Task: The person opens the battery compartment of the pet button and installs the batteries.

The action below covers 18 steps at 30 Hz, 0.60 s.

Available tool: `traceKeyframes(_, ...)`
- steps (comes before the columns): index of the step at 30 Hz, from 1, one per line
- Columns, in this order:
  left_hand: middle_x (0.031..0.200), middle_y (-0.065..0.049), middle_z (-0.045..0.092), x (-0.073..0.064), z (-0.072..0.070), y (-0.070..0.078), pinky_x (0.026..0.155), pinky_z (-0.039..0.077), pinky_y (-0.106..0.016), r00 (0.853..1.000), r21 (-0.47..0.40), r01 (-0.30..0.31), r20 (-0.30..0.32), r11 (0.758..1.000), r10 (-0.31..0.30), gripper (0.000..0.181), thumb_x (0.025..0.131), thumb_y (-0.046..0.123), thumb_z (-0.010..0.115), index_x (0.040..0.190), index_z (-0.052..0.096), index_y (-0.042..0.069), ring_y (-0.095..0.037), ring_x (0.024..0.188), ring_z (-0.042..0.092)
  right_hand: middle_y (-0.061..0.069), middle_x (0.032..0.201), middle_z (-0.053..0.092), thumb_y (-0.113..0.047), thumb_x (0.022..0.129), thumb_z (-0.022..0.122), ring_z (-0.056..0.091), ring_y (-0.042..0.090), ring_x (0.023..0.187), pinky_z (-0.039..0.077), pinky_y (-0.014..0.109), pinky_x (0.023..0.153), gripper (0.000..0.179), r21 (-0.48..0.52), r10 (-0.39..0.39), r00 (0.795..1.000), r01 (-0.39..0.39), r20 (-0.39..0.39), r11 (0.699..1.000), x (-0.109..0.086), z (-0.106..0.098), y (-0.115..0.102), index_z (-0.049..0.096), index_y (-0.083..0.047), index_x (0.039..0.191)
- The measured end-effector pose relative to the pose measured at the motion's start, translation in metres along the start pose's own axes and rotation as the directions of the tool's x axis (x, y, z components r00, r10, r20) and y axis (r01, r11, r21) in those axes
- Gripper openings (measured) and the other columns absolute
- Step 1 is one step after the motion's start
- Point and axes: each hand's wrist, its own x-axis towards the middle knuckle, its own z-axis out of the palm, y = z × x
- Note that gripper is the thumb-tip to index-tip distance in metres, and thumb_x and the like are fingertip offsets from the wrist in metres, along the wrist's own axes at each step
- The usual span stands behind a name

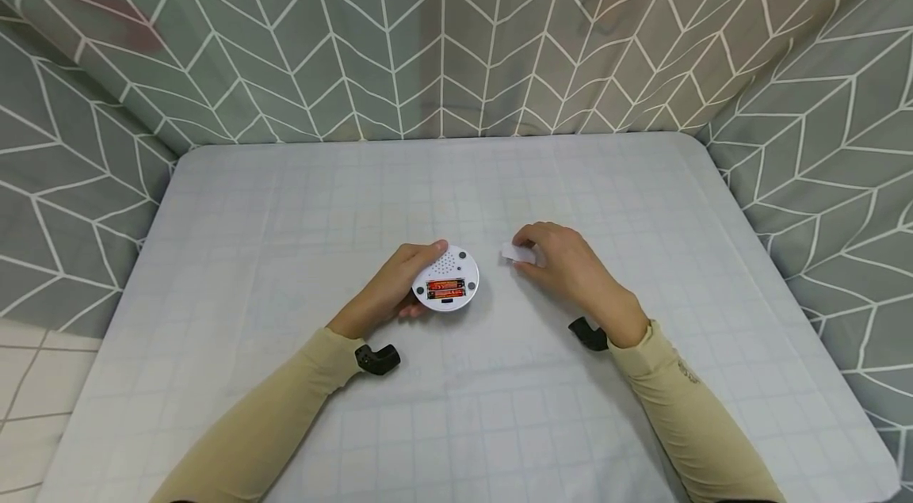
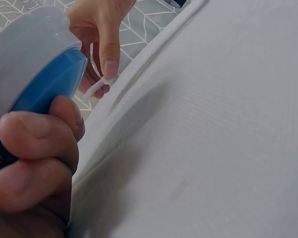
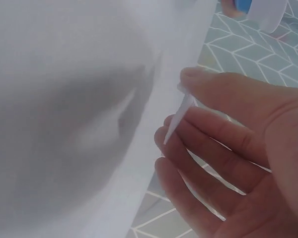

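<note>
A round white device [image 1: 455, 259] with a blue face on its other side is gripped by my left hand [image 1: 399, 281], thumb on the rim and fingers curled beneath. Its back faces up, showing speaker holes, dark round feet and an uncovered compartment with two red batteries [image 1: 445, 289]. To the right, my right hand [image 1: 567, 265] pinches a small white plastic cover [image 1: 518, 253] between thumb and fingers. The right wrist view shows this cover [image 3: 180, 118] edge-on, thin and flat. In the left wrist view the device's blue side [image 2: 54, 82] rests against my curled fingers.
A white cloth with a faint grid covers the table [image 1: 321, 194]. Grey-green curtains [image 1: 428, 36] with white zigzag lines hang behind it and at both sides. A black wrist mount [image 1: 378, 360] sits on each sleeve cuff. Pale floor tiles [image 1: 43, 384] show at the left.
</note>
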Motion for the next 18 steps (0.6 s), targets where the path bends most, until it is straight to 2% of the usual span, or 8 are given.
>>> traceKeyframes(9, 0.063, -0.010, 0.066, -0.001, 0.001, 0.001, 0.030, 0.032, -0.025, 1.000, -0.001, -0.003, 0.003, 1.000, 0.003, 0.065, 0.106, 0.061, 0.051, 0.101, 0.073, 0.000, -0.013, 0.034, 0.042, 0.007, 0.104, 0.075, -0.014, 0.087, 0.088, 0.070, 0.023, 0.097, 0.059, 0.042, 0.088, 0.028, 0.014, -0.120, 0.990, 0.121, -0.076, 0.993, -0.002, -0.001, -0.005, 0.074, -0.006, 0.110)
traceKeyframes(18, 0.062, -0.008, 0.065, -0.001, 0.001, 0.001, 0.031, 0.032, -0.024, 1.000, -0.002, 0.009, 0.001, 1.000, -0.009, 0.065, 0.105, 0.061, 0.052, 0.101, 0.073, 0.000, -0.013, 0.034, 0.042, 0.002, 0.109, 0.076, -0.014, 0.087, 0.088, 0.071, 0.019, 0.098, 0.061, 0.040, 0.090, 0.030, 0.184, -0.161, 0.981, 0.180, -0.111, 0.966, -0.003, -0.005, -0.013, 0.075, -0.009, 0.114)
